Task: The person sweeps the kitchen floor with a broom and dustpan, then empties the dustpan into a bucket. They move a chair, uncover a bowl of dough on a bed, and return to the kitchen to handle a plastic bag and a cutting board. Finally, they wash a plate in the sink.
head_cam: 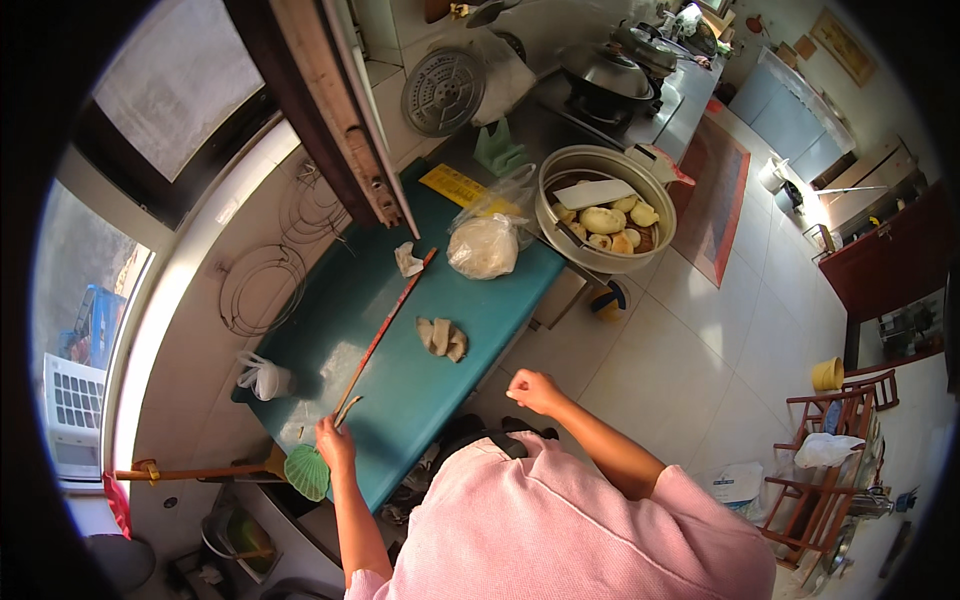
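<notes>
My left hand [334,444] grips the lower end of a long thin stick [385,327], partly red, which lies slanting over the teal tabletop [480,315]. In line with the stick, just below that hand, is a green mesh head [306,471] like a fly swatter's; the hand hides any join. A short bent strip [348,409] shows by the fingers. My right hand [534,391] hangs curled off the table's near edge, nothing visible in it. A crumpled beige cloth [442,339] lies on the table, and a white scrap [409,259] sits beside the stick's far end.
A tied plastic bag [485,246] rests near a large pot [551,241] of buns. A white plastic cup or bag [264,376] stands at the wall side. Beyond are a lidded wok [607,71], a green plastic rack [499,148] and a wooden chair [806,487]. An open window frame [352,127] juts overhead.
</notes>
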A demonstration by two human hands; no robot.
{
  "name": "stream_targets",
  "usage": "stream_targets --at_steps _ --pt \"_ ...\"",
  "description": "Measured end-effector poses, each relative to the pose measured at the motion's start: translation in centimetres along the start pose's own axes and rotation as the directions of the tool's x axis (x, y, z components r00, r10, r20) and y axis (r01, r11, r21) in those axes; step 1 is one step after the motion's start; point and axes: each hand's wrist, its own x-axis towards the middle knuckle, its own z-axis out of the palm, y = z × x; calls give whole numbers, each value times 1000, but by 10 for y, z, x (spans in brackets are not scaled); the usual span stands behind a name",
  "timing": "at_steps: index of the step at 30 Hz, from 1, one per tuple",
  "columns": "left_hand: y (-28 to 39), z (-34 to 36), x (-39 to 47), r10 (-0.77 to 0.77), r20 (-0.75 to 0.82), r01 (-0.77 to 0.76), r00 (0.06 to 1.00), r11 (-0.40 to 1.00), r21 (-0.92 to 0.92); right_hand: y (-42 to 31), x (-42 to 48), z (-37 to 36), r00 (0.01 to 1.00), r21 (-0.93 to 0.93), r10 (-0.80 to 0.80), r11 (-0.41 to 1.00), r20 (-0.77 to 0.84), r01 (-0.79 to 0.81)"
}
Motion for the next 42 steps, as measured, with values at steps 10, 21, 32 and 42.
stream_targets --at_steps 10,21,32,42 --pt "272 -11 -49 429 238 -258 871 814 -521 23 -67 -58 946 434 206 849 252 -301" --pt "439 1 -87 882 55 -571 468 349 -743 -8 -134 -145 945 856 -134 475 297 -201" --pt "441 66 -23 459 696 234 552 716 -658 70 -148 -197 979 952 197 283 59 -114" --pt "500 99 108 54 744 740 666 80 -668 94 -129 -327 813 815 505 576 -289 -68"
